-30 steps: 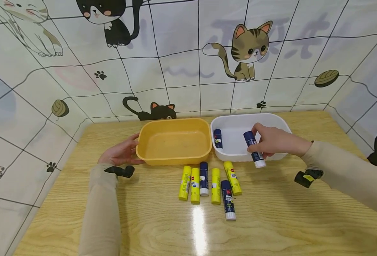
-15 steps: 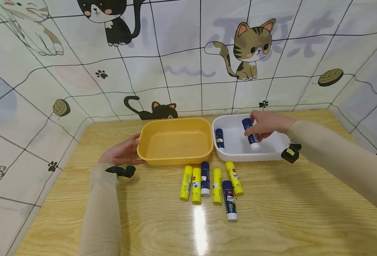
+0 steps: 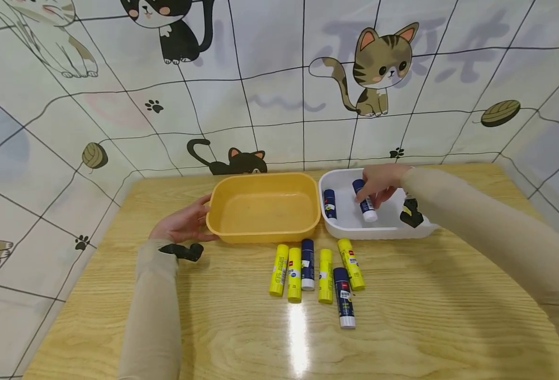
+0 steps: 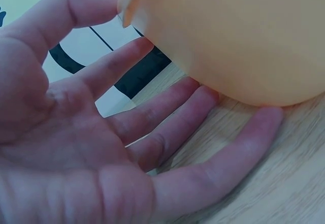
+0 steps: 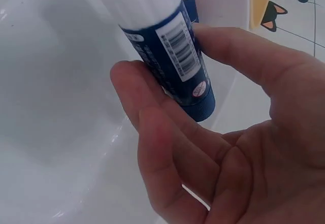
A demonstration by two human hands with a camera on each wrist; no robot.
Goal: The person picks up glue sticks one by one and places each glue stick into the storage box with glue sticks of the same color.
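Observation:
My right hand [image 3: 382,181] reaches into the white plastic basin [image 3: 379,233] and pinches a dark blue glue stick [image 5: 170,49] between thumb and fingers. Its white end tilts down toward the basin floor in the head view. Another blue glue stick [image 3: 330,204] lies inside along the basin's left wall. At the left, my left hand [image 3: 184,221] touches the outside of the yellow plastic basin [image 3: 265,236]. Its loosely spread fingers [image 4: 167,115] rest against that basin's side and rim in the left wrist view.
Before the basins, several yellow glue sticks [image 3: 325,275] lie on the wooden table [image 3: 241,327] with two blue glue sticks [image 3: 344,298] among them. The basins stand side by side, close to a cat-patterned backdrop [image 3: 269,105].
My right hand has carried the blue glue stick from over the white basin's front rim to inside it, moving back and left. My left hand stays at the yellow basin.

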